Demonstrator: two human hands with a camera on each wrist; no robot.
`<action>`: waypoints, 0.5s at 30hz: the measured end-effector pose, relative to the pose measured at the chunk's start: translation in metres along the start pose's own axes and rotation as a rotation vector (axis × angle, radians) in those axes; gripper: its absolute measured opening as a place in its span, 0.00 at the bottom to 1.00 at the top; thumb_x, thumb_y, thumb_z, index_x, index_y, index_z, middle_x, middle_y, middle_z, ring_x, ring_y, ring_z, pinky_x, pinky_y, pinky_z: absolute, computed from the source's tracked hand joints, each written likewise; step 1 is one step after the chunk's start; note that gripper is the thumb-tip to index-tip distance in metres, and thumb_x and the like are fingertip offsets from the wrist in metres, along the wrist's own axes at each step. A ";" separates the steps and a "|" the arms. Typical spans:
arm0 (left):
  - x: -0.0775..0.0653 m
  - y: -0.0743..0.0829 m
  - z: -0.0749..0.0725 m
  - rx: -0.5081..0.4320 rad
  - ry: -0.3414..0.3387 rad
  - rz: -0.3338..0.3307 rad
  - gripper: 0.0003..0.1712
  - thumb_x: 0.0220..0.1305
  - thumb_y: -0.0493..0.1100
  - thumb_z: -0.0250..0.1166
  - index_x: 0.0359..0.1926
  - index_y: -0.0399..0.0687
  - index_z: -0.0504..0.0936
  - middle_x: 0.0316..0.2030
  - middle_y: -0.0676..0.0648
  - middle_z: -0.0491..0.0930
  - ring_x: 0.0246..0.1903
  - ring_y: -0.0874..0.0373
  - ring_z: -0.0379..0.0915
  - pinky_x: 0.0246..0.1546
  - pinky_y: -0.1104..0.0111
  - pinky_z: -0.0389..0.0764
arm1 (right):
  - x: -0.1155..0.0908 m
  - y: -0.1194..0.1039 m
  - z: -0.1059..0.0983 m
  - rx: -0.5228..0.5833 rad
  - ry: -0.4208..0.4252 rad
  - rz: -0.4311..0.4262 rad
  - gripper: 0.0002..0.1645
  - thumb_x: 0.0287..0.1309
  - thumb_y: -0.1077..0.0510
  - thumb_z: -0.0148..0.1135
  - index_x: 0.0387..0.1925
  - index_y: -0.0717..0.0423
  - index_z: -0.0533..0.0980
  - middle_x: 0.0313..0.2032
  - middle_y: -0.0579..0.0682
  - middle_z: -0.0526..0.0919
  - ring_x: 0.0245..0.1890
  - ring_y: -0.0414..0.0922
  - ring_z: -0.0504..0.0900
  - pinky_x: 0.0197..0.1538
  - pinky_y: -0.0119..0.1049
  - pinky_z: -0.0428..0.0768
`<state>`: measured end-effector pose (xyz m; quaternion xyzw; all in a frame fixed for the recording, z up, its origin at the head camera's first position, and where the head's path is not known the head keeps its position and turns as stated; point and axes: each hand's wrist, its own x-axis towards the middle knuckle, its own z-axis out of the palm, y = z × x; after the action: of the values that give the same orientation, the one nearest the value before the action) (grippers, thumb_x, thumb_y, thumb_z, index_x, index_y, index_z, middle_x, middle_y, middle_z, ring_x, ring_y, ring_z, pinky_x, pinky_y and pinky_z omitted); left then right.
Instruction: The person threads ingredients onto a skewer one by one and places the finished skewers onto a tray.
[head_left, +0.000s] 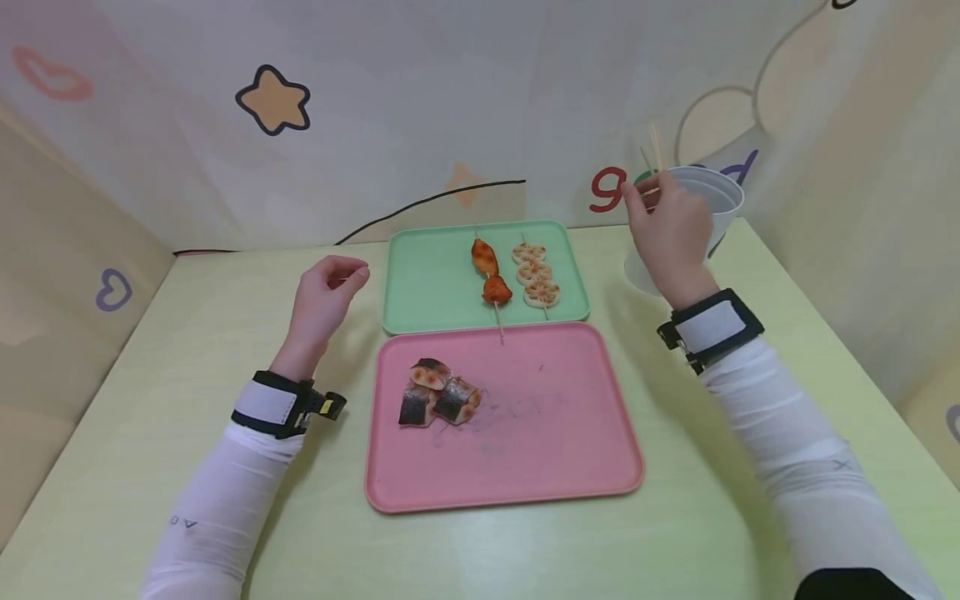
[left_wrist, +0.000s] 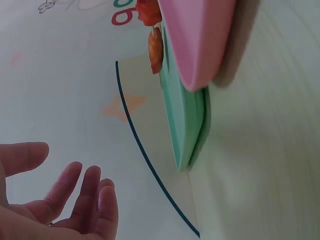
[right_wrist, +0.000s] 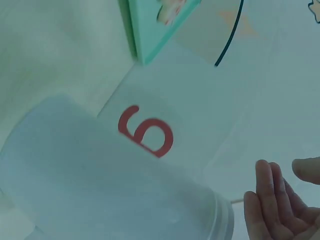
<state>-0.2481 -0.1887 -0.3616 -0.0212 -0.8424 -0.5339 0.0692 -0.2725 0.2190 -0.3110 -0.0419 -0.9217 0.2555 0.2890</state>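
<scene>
My right hand (head_left: 672, 229) is raised beside a white bucket (head_left: 716, 192) at the back right, with thin wooden skewers (head_left: 657, 148) showing just above its fingers. In the right wrist view its thumb and fingers stand apart, close to the rim of the bucket. My left hand (head_left: 321, 300) hovers left of the trays, fingers loosely bent and holding nothing. Nearest to it are a green tray (head_left: 427, 283) and a pink tray (head_left: 555, 467). Grilled fish pieces (head_left: 457, 400) with dark skin lie on the pink tray's left side.
On the green tray rest a skewer of two orange-brown meat chunks (head_left: 497, 290) and a skewer of three browned round slices (head_left: 534, 272). The meat skewer's stick reaches over the pink tray's rim. A printed cloth wall (head_left: 360, 125) stands behind the pale table (head_left: 150, 392).
</scene>
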 end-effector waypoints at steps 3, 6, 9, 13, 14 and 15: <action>0.003 0.002 0.008 -0.021 -0.019 0.020 0.23 0.68 0.51 0.57 0.55 0.40 0.75 0.51 0.40 0.76 0.48 0.54 0.71 0.47 0.68 0.72 | 0.008 0.003 -0.003 0.005 0.031 0.024 0.29 0.65 0.39 0.49 0.46 0.61 0.75 0.38 0.59 0.85 0.38 0.53 0.82 0.34 0.36 0.72; 0.006 0.005 0.017 -0.040 -0.032 0.044 0.22 0.67 0.49 0.57 0.54 0.39 0.76 0.50 0.40 0.77 0.47 0.54 0.72 0.46 0.67 0.73 | 0.014 0.005 -0.005 0.028 0.065 0.039 0.28 0.64 0.40 0.51 0.48 0.61 0.73 0.41 0.59 0.83 0.39 0.51 0.81 0.37 0.34 0.73; 0.009 0.009 0.025 -0.053 -0.046 0.066 0.20 0.67 0.48 0.58 0.53 0.39 0.76 0.49 0.40 0.77 0.46 0.53 0.72 0.45 0.68 0.73 | 0.020 0.007 -0.005 0.053 0.085 0.053 0.28 0.63 0.41 0.54 0.51 0.60 0.72 0.45 0.59 0.80 0.43 0.50 0.79 0.43 0.36 0.75; 0.010 0.019 0.037 -0.064 -0.072 0.081 0.19 0.67 0.46 0.58 0.52 0.39 0.77 0.48 0.40 0.77 0.46 0.53 0.72 0.44 0.68 0.73 | 0.025 0.006 -0.005 0.078 0.090 0.052 0.26 0.62 0.44 0.57 0.51 0.60 0.73 0.47 0.60 0.77 0.47 0.51 0.77 0.50 0.39 0.75; 0.011 0.021 0.039 -0.067 -0.075 0.082 0.18 0.67 0.46 0.59 0.52 0.39 0.77 0.47 0.40 0.78 0.45 0.53 0.72 0.43 0.68 0.73 | 0.025 0.006 -0.005 0.076 0.092 0.046 0.26 0.62 0.45 0.57 0.50 0.61 0.74 0.47 0.60 0.77 0.48 0.51 0.77 0.51 0.39 0.74; 0.011 0.023 0.041 -0.073 -0.081 0.082 0.18 0.67 0.46 0.59 0.52 0.40 0.78 0.47 0.41 0.78 0.46 0.54 0.72 0.44 0.68 0.73 | 0.026 0.005 -0.005 0.074 0.095 0.039 0.25 0.62 0.45 0.58 0.50 0.60 0.75 0.47 0.60 0.78 0.48 0.51 0.77 0.51 0.40 0.73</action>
<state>-0.2600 -0.1420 -0.3566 -0.0798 -0.8229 -0.5598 0.0564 -0.2915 0.2309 -0.2970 -0.0614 -0.8957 0.2929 0.3289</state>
